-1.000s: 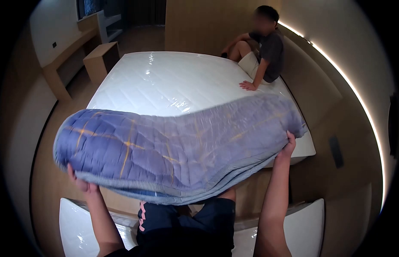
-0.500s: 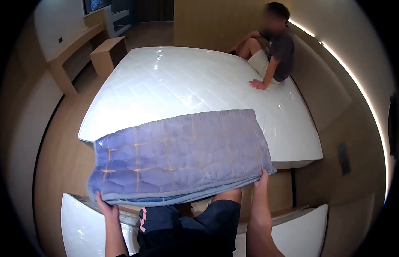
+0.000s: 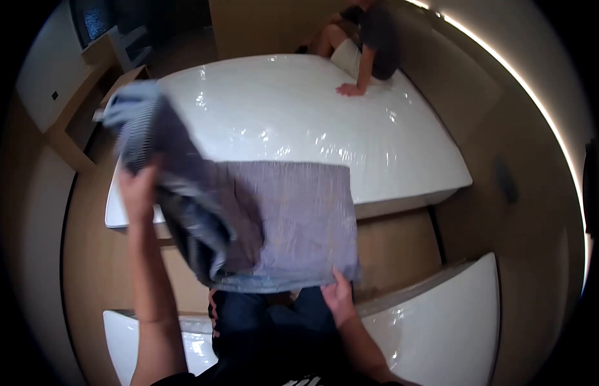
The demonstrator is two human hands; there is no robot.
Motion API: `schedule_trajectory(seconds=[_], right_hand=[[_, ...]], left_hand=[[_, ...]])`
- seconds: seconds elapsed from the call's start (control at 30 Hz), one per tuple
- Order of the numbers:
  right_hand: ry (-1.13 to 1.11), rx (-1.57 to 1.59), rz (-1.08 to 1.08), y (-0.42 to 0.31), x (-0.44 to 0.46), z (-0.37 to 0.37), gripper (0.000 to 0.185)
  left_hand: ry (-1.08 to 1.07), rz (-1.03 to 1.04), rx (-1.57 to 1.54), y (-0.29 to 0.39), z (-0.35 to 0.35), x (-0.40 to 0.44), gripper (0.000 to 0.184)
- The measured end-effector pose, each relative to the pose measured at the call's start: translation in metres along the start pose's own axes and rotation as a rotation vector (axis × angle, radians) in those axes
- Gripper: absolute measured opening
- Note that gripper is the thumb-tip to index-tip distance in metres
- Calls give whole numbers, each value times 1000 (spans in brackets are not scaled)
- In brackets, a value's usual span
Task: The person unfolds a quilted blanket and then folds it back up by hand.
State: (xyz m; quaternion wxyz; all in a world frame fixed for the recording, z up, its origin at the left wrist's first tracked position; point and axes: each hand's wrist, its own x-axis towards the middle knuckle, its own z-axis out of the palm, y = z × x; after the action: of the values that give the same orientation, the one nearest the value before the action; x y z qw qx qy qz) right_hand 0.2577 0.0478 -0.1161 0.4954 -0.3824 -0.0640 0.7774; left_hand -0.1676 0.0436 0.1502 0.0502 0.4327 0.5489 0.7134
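Your left hand (image 3: 140,186), at the left of the frame, grips the raised, blurred end of the quilted pad (image 3: 306,212); your right hand (image 3: 339,297), lower centre, pinches its near right corner. The pad spans left to centre, in front of the plastic-covered mattress (image 3: 280,122). With its left part bunched, the layers could slip askew, and your light right-hand pinch could lose the corner if the left pulls hard.

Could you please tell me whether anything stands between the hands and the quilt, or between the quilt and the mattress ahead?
Nothing visible does: the left hand grips the raised part of the quilt, the right hand its near edge. Nothing shows between the quilt and the mattress ahead; the seated person is farther back.
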Motion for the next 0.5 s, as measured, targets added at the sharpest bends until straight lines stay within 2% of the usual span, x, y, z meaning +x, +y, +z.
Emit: schedule_trajectory(seconds=[0.03,0.07,0.1,0.13,0.17,0.2,0.27,0.3,0.37,0.5], right_hand=[[-21,18,45,0,5,-5,47],[-3,22,48,2,7,-6,47],[8,19,48,2,10,-6,47],[13,16,46,2,11,-6,48],[-3,8,26,4,8,-5,46],[-22,-1,7,6,7,-4,45],[13,2,-19,19,13,-26,39],[71,-103,-50,23,7,-25,36],[-43,-56,-9,17,-8,-19,38],[-38,-74,-77,20,-1,-39,38]], left_hand=[[-220,-130,37,0,25,-13,34],[-413,38,264,20,67,-29,45],[-550,188,295,32,103,-56,54],[-633,313,367,19,135,-93,51],[-846,362,373,22,159,-120,50],[-1031,332,467,5,185,-159,55],[-1297,284,650,-21,212,-231,41],[-1206,347,661,-45,216,-272,36],[-969,411,594,-48,211,-298,40],[-843,367,496,-37,197,-278,49]])
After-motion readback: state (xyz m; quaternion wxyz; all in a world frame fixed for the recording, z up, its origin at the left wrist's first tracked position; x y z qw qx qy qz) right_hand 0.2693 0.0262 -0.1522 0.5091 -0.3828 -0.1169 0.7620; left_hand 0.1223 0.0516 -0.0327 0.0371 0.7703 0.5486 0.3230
